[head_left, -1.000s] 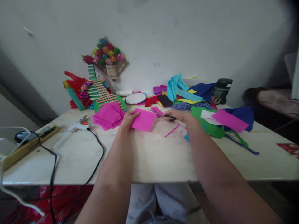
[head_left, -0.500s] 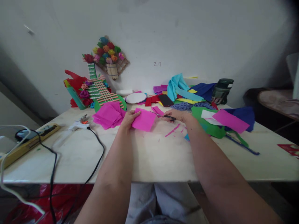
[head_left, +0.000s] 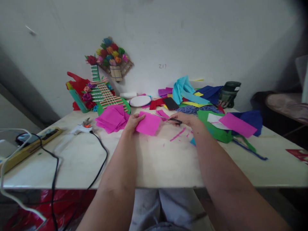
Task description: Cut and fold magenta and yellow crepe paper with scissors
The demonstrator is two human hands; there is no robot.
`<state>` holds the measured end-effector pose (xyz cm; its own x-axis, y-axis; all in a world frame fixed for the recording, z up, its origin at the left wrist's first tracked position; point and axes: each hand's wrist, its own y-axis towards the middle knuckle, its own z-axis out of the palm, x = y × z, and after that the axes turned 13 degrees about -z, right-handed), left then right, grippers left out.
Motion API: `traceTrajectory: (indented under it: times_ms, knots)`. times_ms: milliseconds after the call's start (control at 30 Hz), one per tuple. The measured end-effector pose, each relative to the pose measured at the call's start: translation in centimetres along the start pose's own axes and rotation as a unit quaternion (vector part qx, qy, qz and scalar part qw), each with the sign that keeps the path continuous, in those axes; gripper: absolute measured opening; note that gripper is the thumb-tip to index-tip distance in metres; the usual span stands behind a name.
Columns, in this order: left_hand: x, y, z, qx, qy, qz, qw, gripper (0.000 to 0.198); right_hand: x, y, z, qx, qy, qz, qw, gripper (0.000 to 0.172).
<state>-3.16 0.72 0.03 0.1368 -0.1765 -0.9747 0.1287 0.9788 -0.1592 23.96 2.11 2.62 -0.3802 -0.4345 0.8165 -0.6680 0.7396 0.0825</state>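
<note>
My left hand (head_left: 134,122) pinches a pink paper square (head_left: 148,124) at its left edge and holds it just above the white table (head_left: 154,160). To its right, my right hand (head_left: 184,118) grips black-handled scissors (head_left: 168,118), whose blades point left at the upper right corner of the square. A pile of pink paper squares (head_left: 111,118) lies just left of my left hand. Thin pink offcuts (head_left: 177,134) are scattered on the table below my right hand.
A heap of coloured paper (head_left: 192,96), a black phone (head_left: 170,103), a white lid (head_left: 139,101) and a dark green jar (head_left: 228,93) sit at the back. Paper flower crafts (head_left: 101,93) lean on the wall. A glue gun (head_left: 80,129) with a black cord (head_left: 98,160) lies at left.
The scissor blades have opened and closed slightly at the paper's corner. Both hands stay in place.
</note>
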Motion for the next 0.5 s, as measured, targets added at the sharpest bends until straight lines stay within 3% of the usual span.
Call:
traceTrajectory:
  times_ms: [167,500]
  knots:
    - [-0.12,-0.09,0.06,-0.006,-0.015,0.017,1.0,0.036,0.37,-0.25,0.05,0.002,0.068,-0.007,0.998,0.033]
    - [-0.03,0.1,-0.1,-0.01,-0.01,0.024,1.0,0.038,0.6,-0.44,-0.08,0.017,0.059,-0.018,0.998,0.034]
